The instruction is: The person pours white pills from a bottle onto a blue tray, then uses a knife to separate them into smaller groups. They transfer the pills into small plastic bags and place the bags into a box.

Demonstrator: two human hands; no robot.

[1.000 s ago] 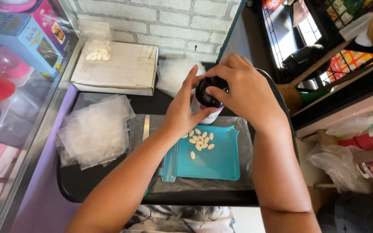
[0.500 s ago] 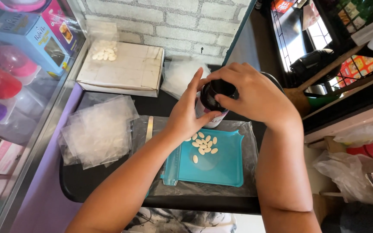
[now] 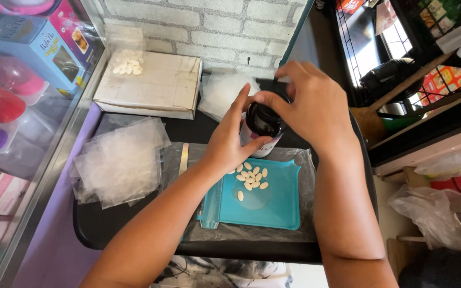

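Note:
My left hand [image 3: 234,140] grips the side of a dark pill bottle [image 3: 263,127] with a white and pink label, held upright above the far edge of a teal pill-counting tray [image 3: 277,204]. My right hand [image 3: 310,104] sits over the bottle's top, fingertips at its rim; whether a cap is under them is hidden. Several white oval pills [image 3: 250,176] lie loose on the tray just below the bottle.
A stack of small clear plastic bags [image 3: 120,162] lies left of the tray on the black table [image 3: 102,226]. Behind it is a flat white box [image 3: 158,84] with a bag of white pills [image 3: 126,65]. A glass case stands at left, shelves and bags at right.
My right hand has lifted off the bottle's top and opened out, so the bottle's dark mouth shows. The bottle stays above the tray's far edge.

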